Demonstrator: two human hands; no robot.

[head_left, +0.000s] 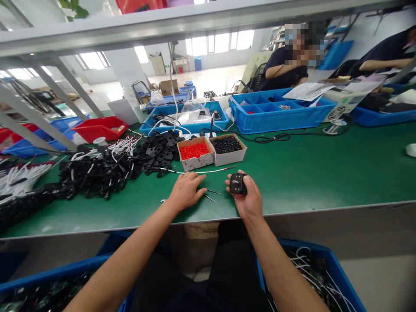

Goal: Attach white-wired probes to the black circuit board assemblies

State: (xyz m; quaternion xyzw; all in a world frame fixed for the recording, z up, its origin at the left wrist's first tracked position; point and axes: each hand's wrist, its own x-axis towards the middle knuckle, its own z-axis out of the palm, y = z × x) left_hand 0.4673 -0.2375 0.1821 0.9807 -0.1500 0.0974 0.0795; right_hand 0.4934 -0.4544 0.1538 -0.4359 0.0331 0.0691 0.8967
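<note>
My right hand (249,197) is closed around a small black square housing (238,184), with screw heads near its corners and its face turned up. To the left, my left hand (186,190) rests low over the green bench with thumb and fingers apart. Two thin metal tool shafts (211,198) stick out beside its thumb; their handles are mostly hidden under the hand. Just beyond the fingers lies a white cable (214,171) with a bare-looking end. A small wrench-like metal end (163,200) shows by the left wrist.
Small boxes of red caps (195,151) and black caps (226,144) stand behind my hands. A heap of black parts with white wires (97,169) covers the left bench. Blue bins (282,115) line the back; another bin (341,268) sits below right. Two people work opposite.
</note>
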